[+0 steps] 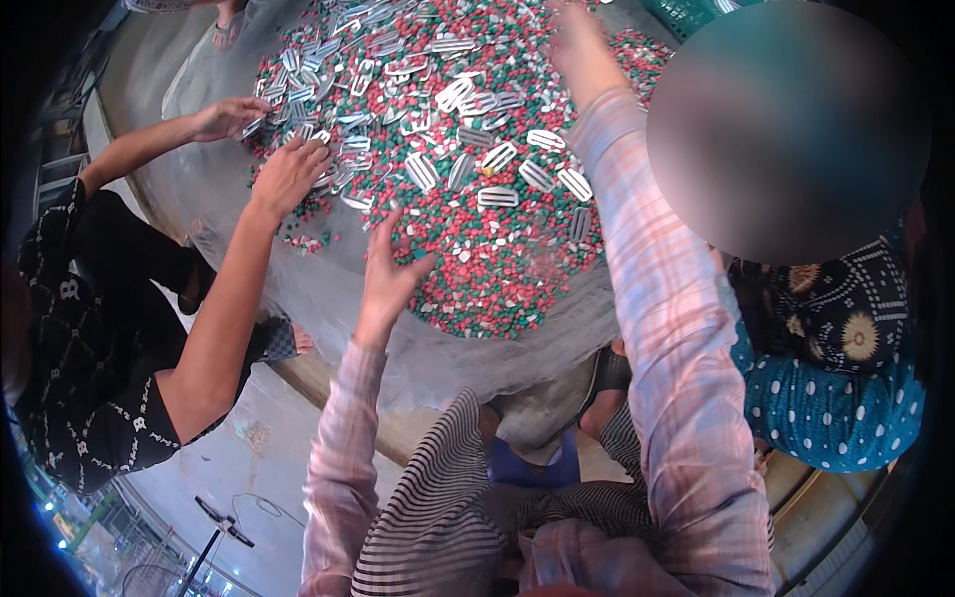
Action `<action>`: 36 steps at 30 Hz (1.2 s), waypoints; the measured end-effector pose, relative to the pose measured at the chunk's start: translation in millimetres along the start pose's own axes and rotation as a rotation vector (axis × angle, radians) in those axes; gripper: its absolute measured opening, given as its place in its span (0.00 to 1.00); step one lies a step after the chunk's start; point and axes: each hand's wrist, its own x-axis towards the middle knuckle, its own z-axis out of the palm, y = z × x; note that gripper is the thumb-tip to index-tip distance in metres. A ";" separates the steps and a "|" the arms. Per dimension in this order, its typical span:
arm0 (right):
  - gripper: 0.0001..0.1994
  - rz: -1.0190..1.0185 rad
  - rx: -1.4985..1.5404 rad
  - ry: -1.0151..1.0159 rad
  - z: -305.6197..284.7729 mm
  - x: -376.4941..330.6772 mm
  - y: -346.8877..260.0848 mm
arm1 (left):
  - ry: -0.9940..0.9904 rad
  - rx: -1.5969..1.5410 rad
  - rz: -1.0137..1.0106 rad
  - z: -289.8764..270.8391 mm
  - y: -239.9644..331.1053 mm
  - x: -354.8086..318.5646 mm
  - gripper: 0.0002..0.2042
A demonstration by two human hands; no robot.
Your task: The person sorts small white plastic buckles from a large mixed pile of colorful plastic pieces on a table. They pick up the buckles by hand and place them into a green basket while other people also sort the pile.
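A broad heap of small red, green and white pellets (468, 289) lies on a clear plastic sheet (398, 363). Scattered over it are many silvery slotted metal slide buckles (422, 171), thickest toward the far left. My left hand (390, 279) hovers at the heap's near left edge, thumb and fingers spread, holding nothing. My right arm stretches across the right side to the far part of the heap. Blurred at the top edge, my right hand (579, 48) does not show its fingers clearly, so whether it holds anything cannot be made out.
To my left, a co-worker's hands (290, 177) work among the buckles, one holding a metal piece. Close on my right sits another person in a teal dotted garment (831, 408). A green basket (681, 15) stands at the far right. A blue stool (537, 463) shows below me.
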 end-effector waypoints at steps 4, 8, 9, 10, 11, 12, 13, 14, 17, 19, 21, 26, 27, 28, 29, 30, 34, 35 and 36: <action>0.31 0.395 -0.134 0.231 44.9 -22.6 97.5 | 0.001 0.304 0.017 11.0 -6.0 52.9 0.48; 0.25 0.179 -0.338 0.560 100.0 -54.5 104.7 | -0.018 0.483 0.044 19.6 -11.5 74.5 0.55; 0.24 0.125 -0.262 0.566 114.6 -58.3 97.1 | -0.045 0.391 0.036 16.9 -15.5 80.7 0.56; 0.23 0.128 -0.233 0.552 125.5 -61.3 89.5 | -0.072 0.297 0.029 12.9 -19.0 90.5 0.58; 0.22 0.127 -0.205 0.538 133.8 -64.7 78.4 | -0.095 0.200 0.024 9.5 -23.1 99.1 0.59; 0.21 0.089 -0.223 0.489 136.1 -71.7 72.4 | -0.132 0.181 0.072 11.9 -23.3 106.2 0.60; 0.21 0.039 -0.166 0.446 138.8 -78.5 69.4 | -0.168 0.162 0.121 13.7 -24.2 108.6 0.61; 0.20 -0.035 -0.135 0.402 140.3 -89.9 68.7 | -0.154 0.296 0.126 22.9 -19.4 104.7 0.61; 0.19 -0.301 -0.013 0.338 156.3 -135.5 77.9 | -0.205 0.387 0.089 38.5 -5.0 84.3 0.59; 0.20 -0.306 0.063 0.097 159.3 -167.5 73.4 | -0.314 0.220 0.131 33.9 -32.5 72.7 0.49; 0.18 -0.494 -0.039 -0.030 135.0 -192.8 67.9 | -0.351 0.095 0.148 27.0 -18.6 36.6 0.44; 0.23 -0.097 -0.273 0.572 59.9 -156.7 117.1 | -0.217 0.317 0.214 14.0 -18.9 0.3 0.52; 0.24 -0.078 -0.367 0.547 63.9 -151.0 122.9 | -0.196 0.375 0.203 15.1 -18.8 1.0 0.55; 0.24 -0.058 -0.463 0.522 73.0 -147.6 131.1 | -0.176 0.433 0.193 16.8 -18.3 2.5 0.57; 0.25 -0.043 -0.555 0.490 81.0 -144.6 132.3 | -0.182 0.467 0.182 17.6 -17.2 5.8 0.59; 0.24 -0.014 -0.419 0.420 93.1 -149.7 112.6 | -0.182 0.502 0.167 19.1 -16.2 10.3 0.61; 0.21 -0.057 -0.291 0.345 147.2 -170.1 81.7 | -0.294 0.585 0.106 27.5 -7.3 26.7 0.67; 0.20 -0.069 -0.249 0.353 157.2 -176.3 73.2 | -0.329 0.554 0.093 28.5 -5.1 26.9 0.67; 0.21 -0.043 -0.138 0.304 161.3 -182.5 58.5 | -0.354 0.487 0.005 28.7 4.6 26.1 0.68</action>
